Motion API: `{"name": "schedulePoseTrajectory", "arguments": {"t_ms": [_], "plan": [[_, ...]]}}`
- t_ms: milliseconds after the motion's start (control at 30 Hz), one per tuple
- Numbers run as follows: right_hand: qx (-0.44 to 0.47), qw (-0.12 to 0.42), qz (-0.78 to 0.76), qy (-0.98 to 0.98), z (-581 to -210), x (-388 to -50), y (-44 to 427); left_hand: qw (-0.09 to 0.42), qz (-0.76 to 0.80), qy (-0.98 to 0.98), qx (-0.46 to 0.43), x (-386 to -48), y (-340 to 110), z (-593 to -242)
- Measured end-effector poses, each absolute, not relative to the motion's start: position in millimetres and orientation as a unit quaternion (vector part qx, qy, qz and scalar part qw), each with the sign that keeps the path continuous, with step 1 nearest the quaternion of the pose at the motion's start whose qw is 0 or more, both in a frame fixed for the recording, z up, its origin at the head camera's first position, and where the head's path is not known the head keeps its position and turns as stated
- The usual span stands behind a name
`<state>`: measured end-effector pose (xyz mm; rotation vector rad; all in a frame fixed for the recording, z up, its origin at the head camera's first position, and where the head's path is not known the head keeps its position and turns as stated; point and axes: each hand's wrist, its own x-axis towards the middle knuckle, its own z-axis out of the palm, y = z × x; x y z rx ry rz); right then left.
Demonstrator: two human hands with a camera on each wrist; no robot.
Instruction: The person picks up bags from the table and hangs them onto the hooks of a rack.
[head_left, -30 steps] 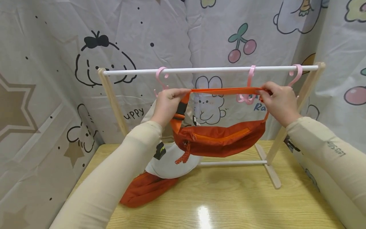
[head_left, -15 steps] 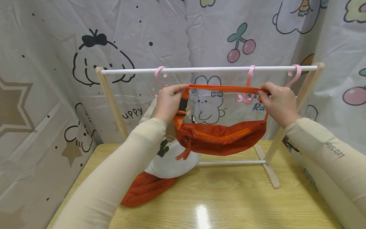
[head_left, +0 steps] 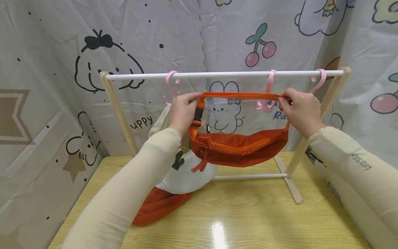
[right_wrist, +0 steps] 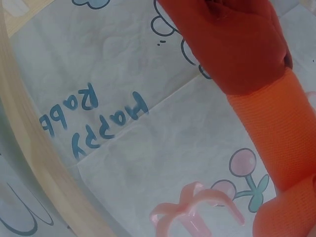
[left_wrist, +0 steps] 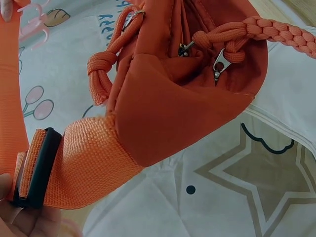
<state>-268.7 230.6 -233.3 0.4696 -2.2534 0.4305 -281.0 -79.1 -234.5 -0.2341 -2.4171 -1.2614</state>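
A rust-orange waist bag (head_left: 239, 148) hangs in mid-air by its bright orange strap (head_left: 239, 96), in front of a hanging rack. My left hand (head_left: 183, 112) pinches the strap's left end, just above a black buckle (head_left: 197, 117). At the other end my right hand (head_left: 301, 110) grips the strap between thumb and curled fingers. Zip pulls with braided orange cord (left_wrist: 281, 34) dangle at the bag's end in the left wrist view. Close behind the strap, a pink hook (head_left: 269, 83) hangs from the rack's white rail (head_left: 224, 74); in the head view they overlap.
More pink hooks hang left (head_left: 168, 81) and right (head_left: 322, 81). Behind my left arm is a white bag (head_left: 189, 176), partly hidden, with another rust-orange bag (head_left: 158, 205) low beside it on the wooden table (head_left: 248, 214). The rack's wooden leg (head_left: 292, 186) stands at right.
Both hands keep their hold on the strap. My left hand and the bag have risen slightly; the head view has shifted a little.
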Motion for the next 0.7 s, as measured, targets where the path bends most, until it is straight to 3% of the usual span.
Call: {"name": "schedulePoseTrajectory", "arguments": {"t_ms": [500,700], "plan": [[0.220,0.425,0.115,-0.871,-231,-267,226,0.201,-0.421,-0.883,-0.059,-292,-73,-237],[0.226,0.434,0.091,-0.867,-232,-271,226,0.179,-0.415,-0.891,-0.041,-301,-69,-239]]}}
